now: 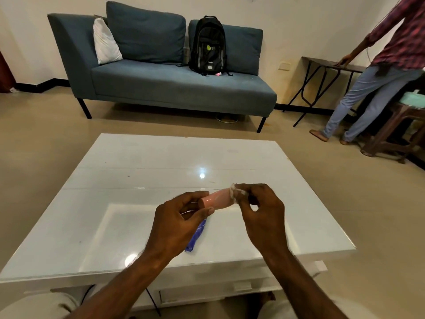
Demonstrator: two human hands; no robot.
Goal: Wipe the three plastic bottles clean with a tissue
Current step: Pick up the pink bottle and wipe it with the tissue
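Note:
A small pink plastic bottle (216,199) is held lying sideways above the white table (128,180). My left hand (181,217) pinches its near end between thumb and fingers. My right hand (259,208) grips a white tissue (236,193) wrapped around the bottle's far end. A blue bottle or tube (197,236) lies on the table just under my left hand, partly hidden by it. No third bottle is visible.
A blue sofa (174,88) with a black backpack (208,46) stands beyond the table. At the right a person (377,72) leans on a folding table (331,65), beside a wooden stool (397,132).

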